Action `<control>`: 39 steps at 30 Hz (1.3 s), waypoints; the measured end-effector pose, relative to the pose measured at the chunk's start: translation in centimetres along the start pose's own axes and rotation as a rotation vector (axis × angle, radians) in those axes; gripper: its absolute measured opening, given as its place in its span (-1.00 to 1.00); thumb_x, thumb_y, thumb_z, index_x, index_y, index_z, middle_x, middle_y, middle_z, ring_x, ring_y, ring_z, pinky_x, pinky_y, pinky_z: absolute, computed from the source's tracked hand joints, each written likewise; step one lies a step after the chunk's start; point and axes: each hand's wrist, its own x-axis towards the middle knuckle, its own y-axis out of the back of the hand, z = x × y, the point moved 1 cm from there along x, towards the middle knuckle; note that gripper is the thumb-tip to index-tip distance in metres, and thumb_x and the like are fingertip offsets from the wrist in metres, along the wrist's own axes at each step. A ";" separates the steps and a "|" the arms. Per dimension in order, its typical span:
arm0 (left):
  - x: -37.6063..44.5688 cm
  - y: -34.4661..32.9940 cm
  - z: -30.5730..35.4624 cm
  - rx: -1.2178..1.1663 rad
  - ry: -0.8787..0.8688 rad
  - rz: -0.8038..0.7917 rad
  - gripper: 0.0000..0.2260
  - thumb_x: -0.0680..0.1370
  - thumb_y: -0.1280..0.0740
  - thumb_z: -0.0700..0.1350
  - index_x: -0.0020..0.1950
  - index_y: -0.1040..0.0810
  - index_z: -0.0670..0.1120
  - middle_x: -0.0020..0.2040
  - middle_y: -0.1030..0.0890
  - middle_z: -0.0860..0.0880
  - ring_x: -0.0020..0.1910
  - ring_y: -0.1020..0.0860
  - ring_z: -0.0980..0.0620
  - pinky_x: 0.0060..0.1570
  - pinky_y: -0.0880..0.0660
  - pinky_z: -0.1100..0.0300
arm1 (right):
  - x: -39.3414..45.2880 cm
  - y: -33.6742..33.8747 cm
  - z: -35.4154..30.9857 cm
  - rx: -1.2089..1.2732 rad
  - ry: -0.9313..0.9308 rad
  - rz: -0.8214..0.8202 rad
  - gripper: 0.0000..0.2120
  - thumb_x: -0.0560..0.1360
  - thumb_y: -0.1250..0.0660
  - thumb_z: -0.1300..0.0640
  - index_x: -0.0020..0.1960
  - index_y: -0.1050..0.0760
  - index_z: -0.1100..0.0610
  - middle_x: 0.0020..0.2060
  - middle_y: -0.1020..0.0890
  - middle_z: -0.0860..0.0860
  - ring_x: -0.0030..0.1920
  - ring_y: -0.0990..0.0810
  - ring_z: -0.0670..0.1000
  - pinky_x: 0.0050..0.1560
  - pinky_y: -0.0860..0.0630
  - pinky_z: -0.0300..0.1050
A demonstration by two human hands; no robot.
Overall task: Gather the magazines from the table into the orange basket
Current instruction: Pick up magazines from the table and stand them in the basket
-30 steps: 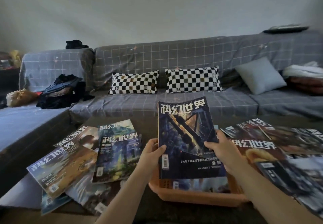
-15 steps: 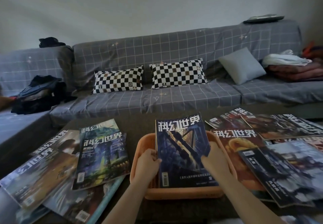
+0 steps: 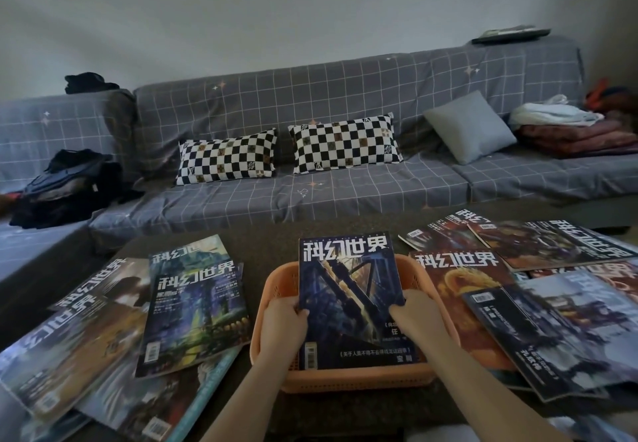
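Two hands on one dark-blue magazine — the left hand curls its fingers round the left edge, the right hand clamps the right edge, fingers bent over the cover. It sits inside the orange basket, far end tilted up past the rim. More magazines lie fanned on the table: a left pile, a right pile — both just beside the basket. Behind, a grey checked sofa.

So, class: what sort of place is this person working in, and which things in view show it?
Most likely a home living room: a long sofa under a grey checked cover, checkered cushions on it, and a low table strewn with magazines.
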 end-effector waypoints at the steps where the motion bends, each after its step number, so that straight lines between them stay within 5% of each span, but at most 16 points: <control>1: 0.0 0.0 0.0 0.008 0.007 0.002 -0.90 0.58 -0.29 -0.07 0.04 -0.56 0.10 -0.25 -0.60 0.12 -0.29 -0.59 0.23 -0.37 -0.44 0.38 | 0.0 -0.1 0.0 0.005 -0.004 -0.005 -0.82 0.51 -0.22 0.19 -0.27 -0.44 0.14 -0.44 -0.51 -0.03 -0.48 -0.42 -0.08 -0.49 -0.31 -0.29; 6: 0.0 0.1 0.0 -0.060 0.015 -0.038 -0.85 0.57 -0.31 -0.05 -0.19 -0.52 0.13 -0.24 -0.63 0.11 -0.26 -0.59 0.24 -0.32 -0.45 0.37 | 0.3 -0.1 0.3 0.015 -0.011 0.006 -0.84 0.51 -0.23 0.18 -0.24 -0.46 0.13 -0.43 -0.53 -0.03 -0.48 -0.45 -0.10 -0.49 -0.32 -0.29; 11: 0.2 0.2 -0.2 -0.089 0.009 -0.070 -0.88 0.57 -0.31 -0.03 -0.16 -0.56 0.13 -0.30 -0.60 0.16 -0.30 -0.56 0.29 -0.39 -0.37 0.42 | 0.4 0.1 0.3 0.019 -0.029 0.016 -0.86 0.52 -0.23 0.16 -0.18 -0.52 0.13 -0.41 -0.57 -0.03 -0.47 -0.48 -0.11 -0.53 -0.32 -0.32; 18: -0.1 0.1 0.2 -0.083 -0.001 -0.043 -0.87 0.60 -0.26 -0.01 0.02 -0.60 0.05 -0.27 -0.65 0.08 -0.31 -0.61 0.22 -0.37 -0.50 0.35 | -0.2 -0.2 -0.2 0.045 0.022 0.024 -0.93 0.53 -0.24 0.17 -0.06 -0.50 0.11 -0.33 -0.57 -0.05 -0.40 -0.51 -0.12 -0.46 -0.35 -0.33; 22: -0.7 0.7 0.6 -0.169 -0.100 0.046 -0.70 0.60 -0.25 -0.03 0.34 -0.45 0.03 -0.16 -0.57 0.20 -0.21 -0.56 0.25 -0.33 -0.47 0.37 | -1.4 0.5 -1.5 0.092 0.223 0.166 -0.61 0.50 -0.33 0.15 0.31 -0.40 0.01 -0.07 -0.60 -0.15 -0.28 -0.54 -0.23 -0.48 -0.40 -0.43; 24: -0.6 1.6 0.7 -0.223 -0.120 0.079 -0.63 0.59 -0.26 -0.03 0.41 -0.40 0.04 0.08 -0.59 0.12 -0.07 -0.56 0.22 -0.21 -0.55 0.29 | -1.9 0.6 -2.7 0.122 0.303 0.184 -0.55 0.49 -0.35 0.08 0.36 -0.36 0.00 0.00 -0.58 -0.15 -0.15 -0.63 -0.10 -0.34 -0.52 -0.38; 27: -0.5 3.4 0.4 -0.213 -0.168 0.177 -0.67 0.59 -0.27 -0.04 0.36 -0.45 0.05 0.24 -0.55 0.03 -0.04 -0.53 0.23 -0.17 -0.53 0.32 | -2.5 -0.3 -5.1 0.248 0.412 0.078 -0.58 0.49 -0.35 0.06 0.33 -0.39 0.00 0.04 -0.52 -0.22 0.09 -0.60 -0.07 -0.01 -0.52 -0.39; 29: -0.3 4.7 -0.3 -0.232 -0.177 0.219 -0.70 0.58 -0.30 -0.06 0.32 -0.49 0.02 0.12 -0.58 0.08 -0.11 -0.53 0.27 -0.28 -0.52 0.39 | -2.8 -1.3 -7.0 0.284 0.466 -0.015 -0.64 0.49 -0.35 0.07 0.27 -0.44 0.00 0.00 -0.56 -0.23 0.05 -0.57 -0.20 -0.08 -0.47 -0.48; 34: 0.5 8.0 -4.2 -0.236 -0.069 0.290 -0.71 0.58 -0.30 -0.08 0.31 -0.49 0.04 0.09 -0.60 -0.02 -0.26 -0.51 0.23 -0.46 -0.36 0.43 | -3.4 -5.5 -11.5 0.284 0.512 -0.253 -0.76 0.52 -0.31 0.07 0.19 -0.49 -0.04 -0.09 -0.63 -0.11 -0.13 -0.64 -0.18 -0.12 -0.59 -0.29; 39: 1.4 10.0 -10.1 -0.205 0.066 0.349 -0.71 0.57 -0.31 -0.08 0.29 -0.50 -0.01 0.19 -0.57 -0.03 -0.02 -0.57 0.11 -0.19 -0.50 0.27 | -3.1 -11.3 -15.4 0.251 0.483 -0.478 -0.71 0.51 -0.31 0.07 0.23 -0.46 -0.04 0.02 -0.60 -0.09 0.01 -0.60 -0.13 0.07 -0.56 -0.16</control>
